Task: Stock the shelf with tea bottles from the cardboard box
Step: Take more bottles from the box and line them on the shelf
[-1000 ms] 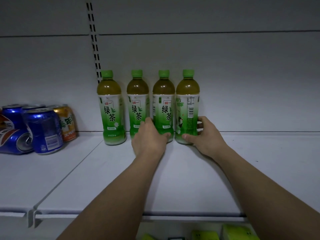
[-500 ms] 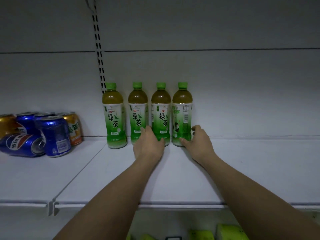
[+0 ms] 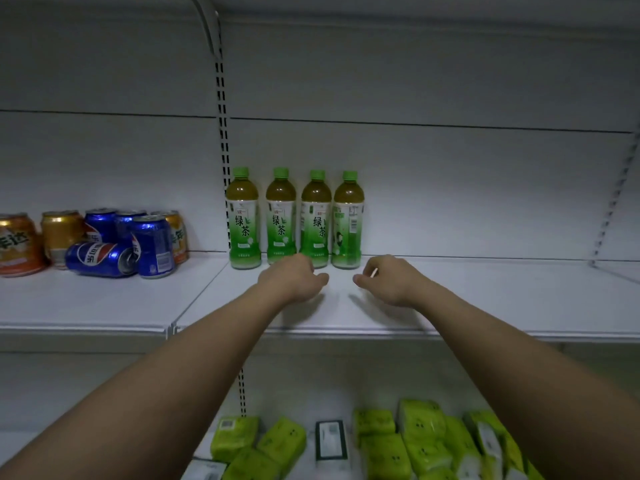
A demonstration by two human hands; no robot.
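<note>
Four tea bottles stand upright in a row at the far edge of the shelf, against the back wall, just right of the slotted upright; they are close together, the rightmost turned so its label faces another way. The left hand is loosely curled and grasps nothing, just near of the second and third bottles; whether it touches them cannot be told; the right hand is likewise loose and empty, near of the fourth bottle and apart from it. The cardboard box is not in view.

The step in hand looks like fetching the next bottles; to do it well, draw both hands straight back and low so no knuckle tips the row; take new bottles by the body, one in each hand; set each down flat to the right of the fourth, label forward, then slide it to the wall. The cans at the far left, one lying on its side, are well apart and need no care; the green packets below are not part of the job.
</note>
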